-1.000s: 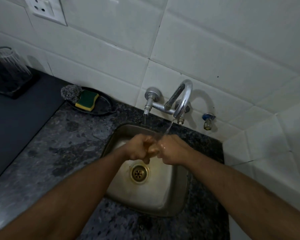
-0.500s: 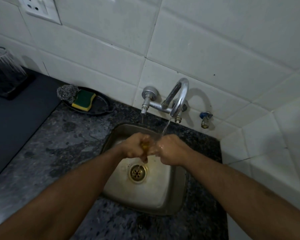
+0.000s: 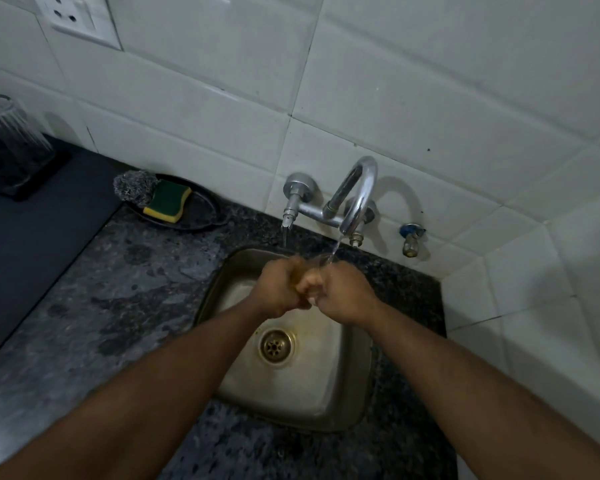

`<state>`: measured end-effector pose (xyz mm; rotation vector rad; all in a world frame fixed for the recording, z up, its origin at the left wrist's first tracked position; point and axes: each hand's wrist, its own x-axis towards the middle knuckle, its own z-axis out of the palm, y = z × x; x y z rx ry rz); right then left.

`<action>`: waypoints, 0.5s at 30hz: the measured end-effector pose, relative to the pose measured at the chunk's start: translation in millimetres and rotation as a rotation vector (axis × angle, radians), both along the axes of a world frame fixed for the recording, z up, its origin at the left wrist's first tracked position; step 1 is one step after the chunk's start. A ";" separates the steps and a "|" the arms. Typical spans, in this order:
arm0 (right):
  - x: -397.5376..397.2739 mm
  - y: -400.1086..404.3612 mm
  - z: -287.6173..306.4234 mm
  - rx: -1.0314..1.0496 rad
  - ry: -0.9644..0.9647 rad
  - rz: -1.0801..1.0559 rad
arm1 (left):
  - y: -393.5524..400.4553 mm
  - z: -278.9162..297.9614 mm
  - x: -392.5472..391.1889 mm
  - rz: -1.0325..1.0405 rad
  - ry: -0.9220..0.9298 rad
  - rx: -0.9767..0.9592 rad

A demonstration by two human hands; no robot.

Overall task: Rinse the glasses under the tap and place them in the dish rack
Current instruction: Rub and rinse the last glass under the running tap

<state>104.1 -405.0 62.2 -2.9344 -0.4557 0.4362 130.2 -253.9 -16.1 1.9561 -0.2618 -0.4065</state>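
Observation:
Both of my hands are closed around a small clear glass (image 3: 321, 264) over the steel sink (image 3: 291, 393). My left hand (image 3: 277, 289) grips its left side and my right hand (image 3: 345, 293) its right side. Only a bit of the rim and a yellowish patch show between the fingers. Water runs from the curved chrome tap (image 3: 359, 194) onto the glass and my right hand. Another clear glass (image 3: 6, 133) stands upside down on the black dish rack (image 3: 28, 183) at the far left.
A black dish (image 3: 201, 216) with a steel scrubber (image 3: 134, 188) and a green-yellow sponge (image 3: 167, 200) sits left of the tap. A dark mat (image 3: 32, 244) covers the left of the speckled stone counter (image 3: 118, 306). A small blue-capped valve (image 3: 409, 237) sticks out of the tiled wall.
My hands stay pressed together on the glass under the stream, shifting only slightly against each other. The water keeps running.

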 end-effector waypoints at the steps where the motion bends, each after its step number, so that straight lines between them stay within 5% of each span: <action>1: -0.2 -0.4 -1.9 0.057 -0.007 -0.027 | -3.5 0.0 -4.3 0.075 -0.068 -0.008; 5: -1.0 -15.0 3.2 0.102 0.038 0.012 | 1.7 -6.6 -6.6 -0.040 0.010 0.043; 10: -19.3 -23.6 -2.1 0.734 -0.216 -0.301 | 15.5 -6.9 -3.6 0.022 0.202 -0.077; 12: -28.9 -18.0 -11.3 0.804 -0.281 -0.468 | 18.9 -6.5 -6.1 0.006 0.245 -0.119; 15: -35.3 -3.0 -25.1 0.943 -0.041 -0.658 | 18.7 -2.0 -10.4 -0.067 0.275 -0.164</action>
